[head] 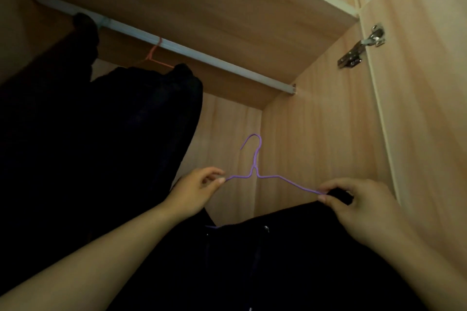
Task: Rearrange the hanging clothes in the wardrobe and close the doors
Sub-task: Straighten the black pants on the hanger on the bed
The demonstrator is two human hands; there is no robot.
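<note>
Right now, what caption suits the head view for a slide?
Left hand and right hand pinch a purple hanger with a dark garment below the rail.

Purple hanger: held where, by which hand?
Both: left hand pinches the purple hanger at its left end; right hand pinches the right end plus dark garment.

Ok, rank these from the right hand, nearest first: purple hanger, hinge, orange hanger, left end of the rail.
1. Purple hanger: its right tip is pinched in the right hand.
2. Hinge: above, on the door at right.
3. Orange hanger: up left, hooked on the rail.
4. Left end of the rail: farthest, upper left.
</note>
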